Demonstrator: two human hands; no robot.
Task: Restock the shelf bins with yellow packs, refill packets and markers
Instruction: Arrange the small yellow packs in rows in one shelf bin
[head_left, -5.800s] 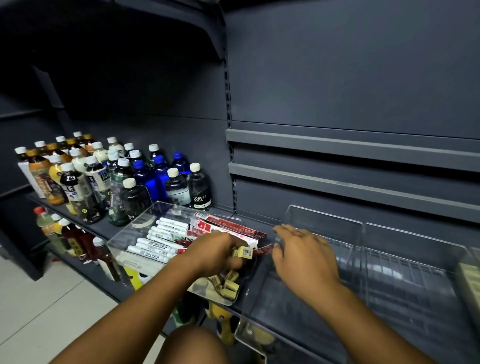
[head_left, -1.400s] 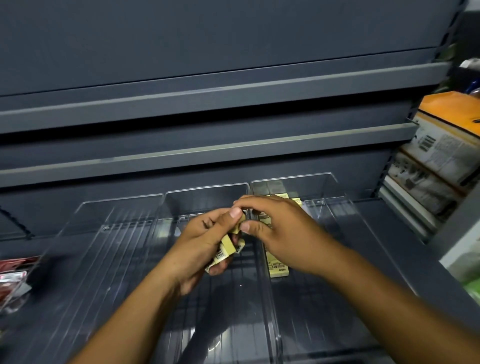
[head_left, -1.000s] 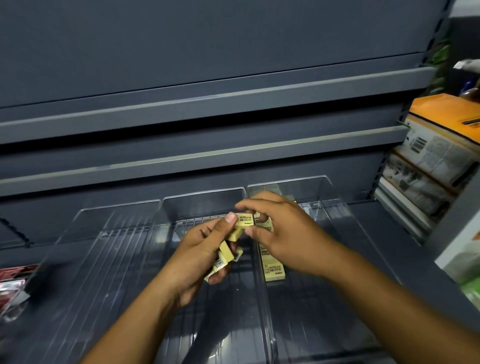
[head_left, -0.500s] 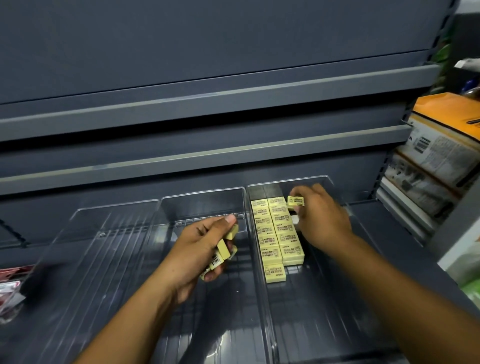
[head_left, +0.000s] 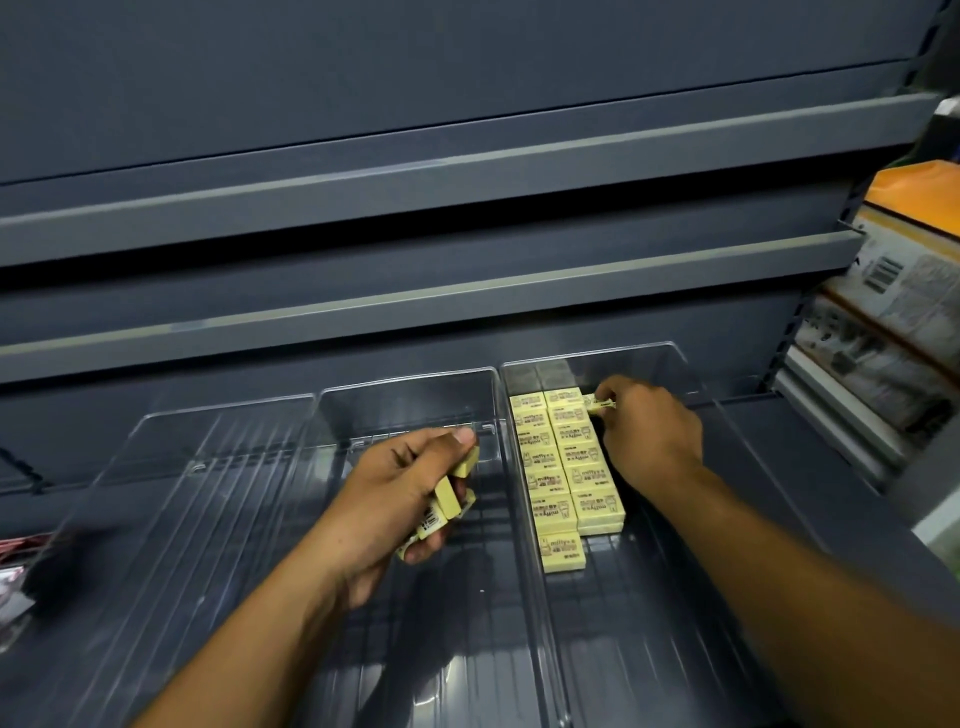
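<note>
Three clear bins stand side by side on the dark shelf. The right bin (head_left: 691, 374) holds two rows of small yellow packs (head_left: 563, 457) along its left wall. My right hand (head_left: 647, 434) reaches to the back of that bin and pinches one yellow pack (head_left: 601, 404) beside the far end of the rows. My left hand (head_left: 402, 491) hovers over the middle bin (head_left: 410, 382) and grips several yellow packs (head_left: 447, 506) in its curled fingers.
The left bin (head_left: 182, 467) has nothing visible in it. Red refill packets (head_left: 13, 566) show at the far left edge. Stacked boxes with orange tops (head_left: 904, 291) fill the neighbouring shelf on the right. Two grey shelf rails run across above the bins.
My right hand took one pack from my left hand, carried it to the back of the right bin and has lowered it beside the rows. My left hand stayed over the middle bin.
</note>
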